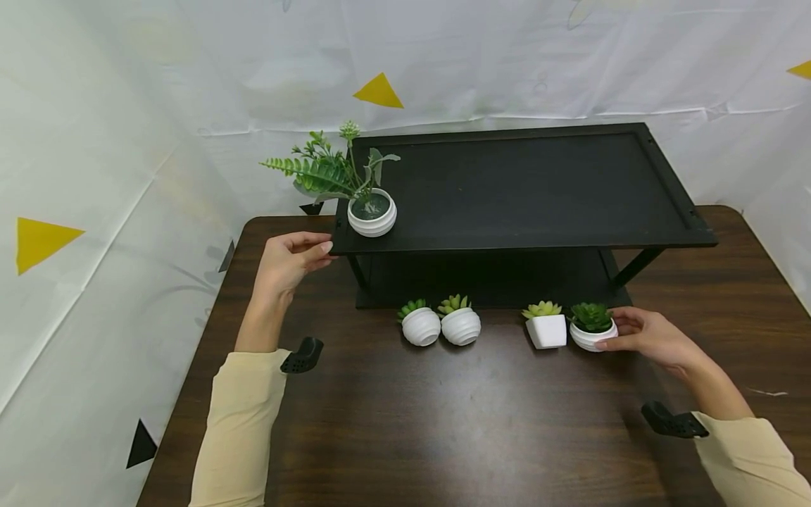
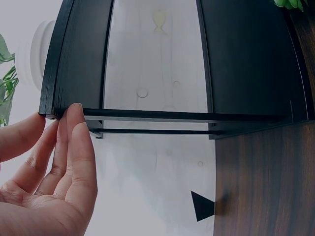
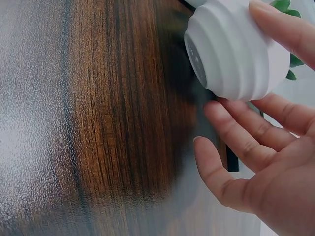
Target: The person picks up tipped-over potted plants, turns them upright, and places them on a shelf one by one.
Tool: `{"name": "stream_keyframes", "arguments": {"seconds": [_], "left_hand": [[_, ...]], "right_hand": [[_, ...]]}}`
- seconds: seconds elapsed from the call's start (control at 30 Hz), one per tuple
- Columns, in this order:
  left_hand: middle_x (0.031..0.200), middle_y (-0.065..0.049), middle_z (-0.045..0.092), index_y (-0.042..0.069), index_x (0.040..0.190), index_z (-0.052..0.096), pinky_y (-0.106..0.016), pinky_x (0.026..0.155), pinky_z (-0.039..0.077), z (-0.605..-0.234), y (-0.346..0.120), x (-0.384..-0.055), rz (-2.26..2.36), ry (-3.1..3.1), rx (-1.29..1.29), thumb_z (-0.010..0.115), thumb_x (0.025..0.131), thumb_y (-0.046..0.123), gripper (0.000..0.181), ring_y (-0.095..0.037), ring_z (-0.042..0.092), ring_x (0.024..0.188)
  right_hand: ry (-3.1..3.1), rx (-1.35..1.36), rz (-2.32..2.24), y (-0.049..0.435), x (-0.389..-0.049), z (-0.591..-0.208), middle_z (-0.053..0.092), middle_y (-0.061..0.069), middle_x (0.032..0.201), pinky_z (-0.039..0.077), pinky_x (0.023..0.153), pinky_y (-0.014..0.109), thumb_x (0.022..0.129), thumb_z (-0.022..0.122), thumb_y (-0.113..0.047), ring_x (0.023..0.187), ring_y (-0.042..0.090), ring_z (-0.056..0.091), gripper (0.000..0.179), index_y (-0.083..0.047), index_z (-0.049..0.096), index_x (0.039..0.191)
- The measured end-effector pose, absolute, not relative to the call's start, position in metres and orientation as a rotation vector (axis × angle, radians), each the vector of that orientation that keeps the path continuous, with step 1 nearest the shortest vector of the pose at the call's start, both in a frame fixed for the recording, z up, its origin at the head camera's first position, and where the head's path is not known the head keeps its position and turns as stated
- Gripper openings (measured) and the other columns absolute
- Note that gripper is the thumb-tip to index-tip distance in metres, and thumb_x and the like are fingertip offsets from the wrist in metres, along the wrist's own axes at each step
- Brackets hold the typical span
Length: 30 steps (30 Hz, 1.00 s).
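Observation:
My left hand [image 1: 288, 264] pinches the front left corner of the black two-tier shelf [image 1: 526, 190], thumb on top and fingers beneath in the left wrist view. Close to that corner, on the upper board, stands a white ribbed pot with a leafy plant [image 1: 372, 222]. My right hand [image 1: 652, 341] grips a small round white pot with a dark green succulent [image 1: 592, 338] between thumb and fingers. In the right wrist view the underside of this pot [image 3: 236, 49] shows, so it is tilted off the table. A square white pot with a pale succulent [image 1: 547, 331] sits just left of it.
Two more round white succulent pots [image 1: 422, 327] stand side by side before the shelf, left of centre. The lower shelf board [image 1: 481, 282] lies behind the row. Brown wooden table [image 1: 443, 422] underneath; white sheeting [image 1: 475, 63] hangs behind and at the left.

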State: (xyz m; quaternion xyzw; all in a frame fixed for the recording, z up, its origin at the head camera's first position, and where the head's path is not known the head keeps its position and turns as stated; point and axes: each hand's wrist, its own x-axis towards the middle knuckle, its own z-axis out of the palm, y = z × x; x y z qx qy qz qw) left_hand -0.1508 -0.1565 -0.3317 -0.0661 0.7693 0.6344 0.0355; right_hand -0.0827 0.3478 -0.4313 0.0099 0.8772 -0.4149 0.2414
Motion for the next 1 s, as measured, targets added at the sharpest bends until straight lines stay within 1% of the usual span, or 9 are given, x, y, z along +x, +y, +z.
{"name": "stream_keyframes", "arguments": {"seconds": [0.17, 0.43, 0.57, 0.67, 0.73, 0.8, 0.9, 0.97, 1.0], "left_hand": [[0.091, -0.006, 0.059, -0.010, 0.112, 0.059, -0.028, 0.077, 0.054, -0.332, -0.156, -0.151, 1.959, 2.357, -0.203, 0.062, 0.087, 0.004, 0.029, -0.009, 0.064, 0.069], [0.091, -0.007, 0.059, -0.010, 0.111, 0.060, -0.029, 0.077, 0.054, -0.331, -0.157, -0.150, 1.948, 2.379, -0.193, 0.062, 0.087, 0.004, 0.028, -0.009, 0.064, 0.069], [0.091, -0.007, 0.059, -0.010, 0.111, 0.060, -0.026, 0.075, 0.054, -0.331, -0.157, -0.151, 1.950, 2.379, -0.191, 0.061, 0.087, 0.004, 0.028, -0.008, 0.064, 0.069], [0.091, -0.006, 0.059, -0.010, 0.111, 0.060, -0.026, 0.075, 0.054, -0.331, -0.157, -0.151, 1.951, 2.376, -0.192, 0.061, 0.087, 0.004, 0.028, -0.009, 0.064, 0.069], [0.091, -0.006, 0.059, -0.010, 0.111, 0.060, -0.026, 0.075, 0.054, -0.331, -0.157, -0.151, 1.953, 2.372, -0.192, 0.061, 0.087, 0.005, 0.028, -0.009, 0.064, 0.070], [0.091, -0.006, 0.059, -0.010, 0.111, 0.059, -0.027, 0.076, 0.054, -0.331, -0.157, -0.150, 1.959, 2.365, -0.194, 0.062, 0.087, 0.005, 0.028, -0.009, 0.064, 0.070], [0.090, -0.005, 0.059, -0.011, 0.111, 0.059, -0.027, 0.076, 0.054, -0.331, -0.157, -0.150, 1.970, 2.353, -0.195, 0.062, 0.087, 0.004, 0.029, -0.009, 0.064, 0.070], [0.090, -0.005, 0.059, -0.011, 0.111, 0.059, -0.026, 0.075, 0.054, -0.331, -0.157, -0.150, 1.977, 2.348, -0.194, 0.061, 0.087, 0.004, 0.029, -0.009, 0.064, 0.069], [0.090, -0.005, 0.059, -0.011, 0.111, 0.059, -0.026, 0.075, 0.054, -0.331, -0.157, -0.150, 1.978, 2.347, -0.192, 0.061, 0.087, 0.004, 0.029, -0.009, 0.064, 0.069]], "right_hand": [[2.401, -0.014, -1.154, 0.350, -0.082, -0.432, 0.047, 0.031, 0.119, 0.048, 0.079, 0.034, 0.080, 0.072, -0.023, 0.105, 0.034, 0.049, 0.077, 0.016, 0.029, 0.131], [2.371, -0.050, -1.201, 0.355, -0.078, -0.436, 0.041, 0.032, 0.127, 0.048, 0.080, 0.033, 0.079, 0.073, -0.019, 0.112, 0.039, 0.046, 0.079, 0.013, 0.027, 0.134], [2.382, -0.070, -1.219, 0.357, -0.076, -0.438, 0.044, 0.029, 0.125, 0.047, 0.075, 0.023, 0.078, 0.074, -0.019, 0.104, 0.016, 0.052, 0.079, 0.011, 0.028, 0.135], [2.390, -0.094, -1.234, 0.359, -0.075, -0.439, 0.043, 0.028, 0.126, 0.046, 0.073, 0.018, 0.077, 0.074, -0.020, 0.096, -0.002, 0.049, 0.080, 0.009, 0.028, 0.136], [2.390, -0.108, -1.252, 0.360, -0.074, -0.441, 0.042, 0.027, 0.128, 0.046, 0.074, 0.018, 0.077, 0.075, -0.019, 0.096, -0.005, 0.048, 0.080, 0.008, 0.029, 0.136], [2.395, -0.128, -1.261, 0.361, -0.074, -0.442, 0.039, 0.026, 0.130, 0.046, 0.074, 0.017, 0.077, 0.075, -0.019, 0.103, 0.004, 0.049, 0.080, 0.008, 0.029, 0.137], [2.412, -0.150, -1.261, 0.361, -0.075, -0.444, 0.037, 0.024, 0.131, 0.045, 0.074, 0.016, 0.076, 0.075, -0.017, 0.114, 0.026, 0.046, 0.078, 0.006, 0.031, 0.136], [2.421, -0.173, -1.257, 0.361, -0.075, -0.445, 0.036, 0.024, 0.131, 0.045, 0.075, 0.019, 0.076, 0.074, -0.016, 0.116, 0.039, 0.040, 0.077, 0.007, 0.031, 0.136], [2.416, -0.179, -1.266, 0.360, -0.076, -0.445, 0.035, 0.025, 0.131, 0.046, 0.078, 0.024, 0.076, 0.074, -0.014, 0.118, 0.043, 0.037, 0.076, 0.008, 0.031, 0.135]]}}
